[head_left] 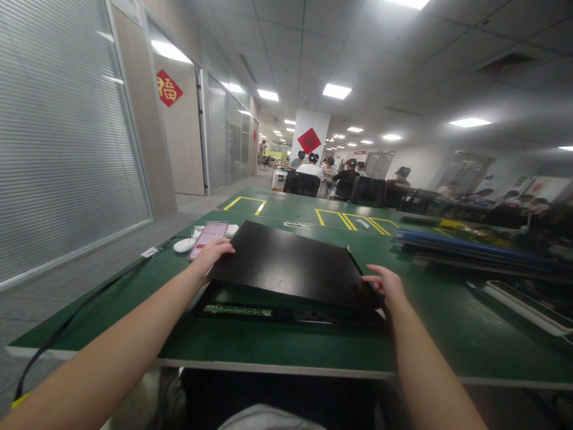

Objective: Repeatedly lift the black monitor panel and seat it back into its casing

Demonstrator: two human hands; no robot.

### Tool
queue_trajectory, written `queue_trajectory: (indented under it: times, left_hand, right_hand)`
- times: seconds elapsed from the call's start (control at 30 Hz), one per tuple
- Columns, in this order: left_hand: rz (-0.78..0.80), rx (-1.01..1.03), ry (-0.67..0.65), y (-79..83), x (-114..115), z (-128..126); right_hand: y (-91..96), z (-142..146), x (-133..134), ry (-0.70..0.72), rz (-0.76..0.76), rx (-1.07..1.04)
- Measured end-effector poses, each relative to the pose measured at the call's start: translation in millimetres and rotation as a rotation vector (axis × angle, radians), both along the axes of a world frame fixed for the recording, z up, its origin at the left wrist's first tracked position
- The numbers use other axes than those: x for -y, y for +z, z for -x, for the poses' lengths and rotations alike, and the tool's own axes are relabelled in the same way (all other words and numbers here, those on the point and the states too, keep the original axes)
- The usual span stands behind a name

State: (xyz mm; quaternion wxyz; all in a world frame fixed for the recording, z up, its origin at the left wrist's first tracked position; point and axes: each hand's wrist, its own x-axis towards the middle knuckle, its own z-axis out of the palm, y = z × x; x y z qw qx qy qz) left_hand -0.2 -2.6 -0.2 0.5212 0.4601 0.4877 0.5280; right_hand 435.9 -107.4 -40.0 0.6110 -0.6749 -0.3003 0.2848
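Observation:
A flat, glossy black screen panel lies tilted above a thin black frame, its near edge lifted clear of the frame's near side. In the gap, a green circuit board strip shows along the frame's near edge. My left hand grips the panel's left edge, thumb on top and the other fingers hidden beneath. At the right side, my right hand is closed on the frame's edge by the panel, with the index finger stretched toward the panel. Its thumb is not clearly visible.
Left of the panel lie a phone and a white mouse-like object. A black cable runs off the table's left side. To the right are blurred blue strips and a white-edged device. People sit farther back.

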Motion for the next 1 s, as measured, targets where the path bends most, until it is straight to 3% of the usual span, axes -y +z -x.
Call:
queue_trajectory:
  times: [0.5, 0.77, 1.0]
  left_hand:
    - [0.069, -0.037, -0.024, -15.3, -15.2, 6.3]
    - [0.072, -0.012, -0.009, -13.1, -12.8, 4.7]
    - [0.059, 0.004, -0.075, -12.6, -9.6, 6.3]
  right_hand:
    - [3.9, 5.2, 2.5, -0.008, 0.002, 0.013]
    - [4.5, 6.4, 3.1, -0.001, -0.009, 0.048]
    - [0.5, 2.4, 1.0, -0.016, 0.020, 0.137]
